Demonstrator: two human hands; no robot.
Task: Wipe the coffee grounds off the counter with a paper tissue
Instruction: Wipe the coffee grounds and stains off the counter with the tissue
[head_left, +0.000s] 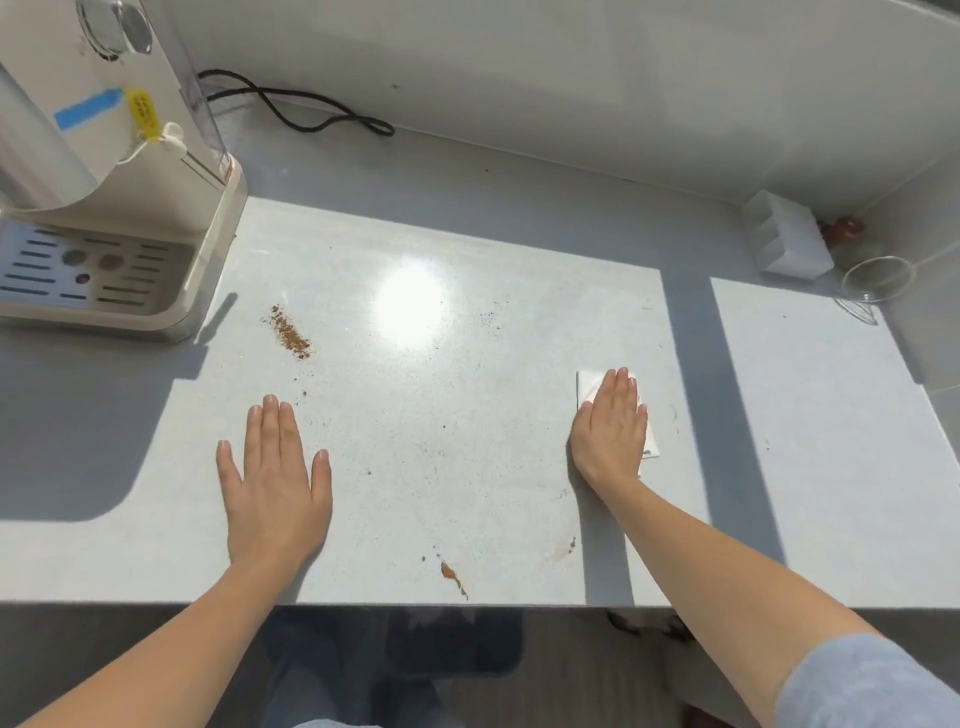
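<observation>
Right hand (612, 422) flat, fingers together, pressing the paper tissue (588, 384) on the counter (467, 415), left hand (274, 475) spread flat and empty, coffee grounds (290, 333) well apart near the coffee machine (104, 171): likely wipe starting, next needing a leftward sweep.

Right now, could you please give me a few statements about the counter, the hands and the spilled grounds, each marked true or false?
1. The right hand lies flat on the white folded paper tissue. True.
2. The left hand holds a second tissue. False: it rests bare on the pale grey counter.
3. The brown streak of coffee grounds lies under the tissue. False: it lies apart, near the cream coffee machine.
4. A smaller brown smear sits near the counter's front edge. True.
</observation>
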